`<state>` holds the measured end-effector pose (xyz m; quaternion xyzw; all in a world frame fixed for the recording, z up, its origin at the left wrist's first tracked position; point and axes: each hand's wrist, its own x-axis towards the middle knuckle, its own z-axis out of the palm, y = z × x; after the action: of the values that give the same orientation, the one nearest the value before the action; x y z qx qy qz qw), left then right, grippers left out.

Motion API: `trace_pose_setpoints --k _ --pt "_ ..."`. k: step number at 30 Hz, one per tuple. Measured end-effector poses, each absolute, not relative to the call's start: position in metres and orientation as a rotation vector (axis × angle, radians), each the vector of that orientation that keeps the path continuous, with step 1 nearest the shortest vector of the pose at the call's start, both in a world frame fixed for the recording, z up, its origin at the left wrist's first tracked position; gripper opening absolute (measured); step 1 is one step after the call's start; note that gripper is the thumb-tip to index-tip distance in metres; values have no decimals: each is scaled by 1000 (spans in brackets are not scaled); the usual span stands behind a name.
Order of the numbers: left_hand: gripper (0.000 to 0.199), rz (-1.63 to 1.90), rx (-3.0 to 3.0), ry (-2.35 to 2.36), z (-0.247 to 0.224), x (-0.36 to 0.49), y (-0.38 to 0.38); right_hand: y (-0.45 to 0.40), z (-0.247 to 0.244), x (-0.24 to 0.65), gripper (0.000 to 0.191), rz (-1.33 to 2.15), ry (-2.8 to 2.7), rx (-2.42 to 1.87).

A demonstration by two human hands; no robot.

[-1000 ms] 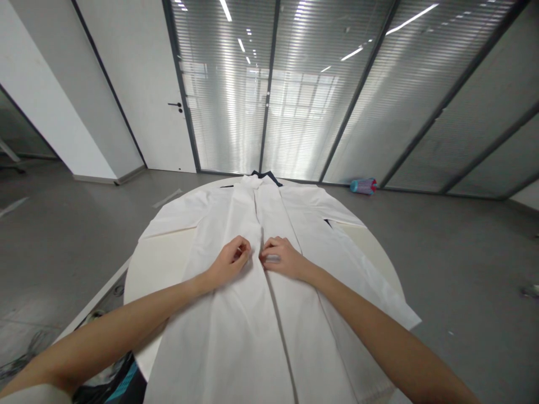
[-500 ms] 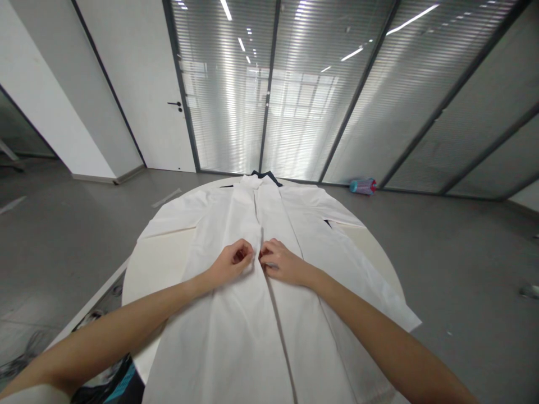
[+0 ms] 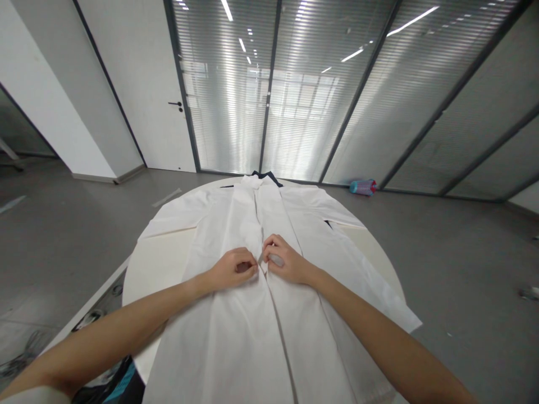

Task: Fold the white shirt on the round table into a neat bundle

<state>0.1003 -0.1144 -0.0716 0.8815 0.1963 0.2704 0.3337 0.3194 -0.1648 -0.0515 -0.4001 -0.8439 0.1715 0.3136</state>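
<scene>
A white long garment [image 3: 236,336] with a front opening lies spread over a round cream table [image 3: 145,269], its collar at the far edge and sleeves out to both sides. At the middle of the opening, my left hand [image 3: 236,268] pinches the left front edge between thumb and fingers. Just right of it, my right hand [image 3: 284,259] has its fingers curled on the right front edge, pinching the cloth. The fingertips are a small gap apart. Any button between them is too small to make out.
Dark cloth [image 3: 269,176] shows behind the collar. Below the table's left side are cables [image 3: 25,353] and a black and turquoise item [image 3: 122,384]. A blue and red bundle [image 3: 362,187] lies on the floor by the glass wall [image 3: 303,112].
My left hand has moved slightly down and toward the right along the opening. The fingers of my right hand have shifted a little up, and the cloth edge between the hands is lifted.
</scene>
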Motion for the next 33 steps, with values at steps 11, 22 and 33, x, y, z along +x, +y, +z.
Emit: trace_pose_setpoints --k 11,22,33 --pt "24 647 2740 221 -62 98 -131 -160 -64 319 6 507 -2290 -1090" --pt "21 735 2493 154 -36 104 -125 -165 -62 318 23 984 -1802 -1156" --pt "26 854 2362 1141 -39 163 109 -276 -24 305 39 1818 -1771 -1431"
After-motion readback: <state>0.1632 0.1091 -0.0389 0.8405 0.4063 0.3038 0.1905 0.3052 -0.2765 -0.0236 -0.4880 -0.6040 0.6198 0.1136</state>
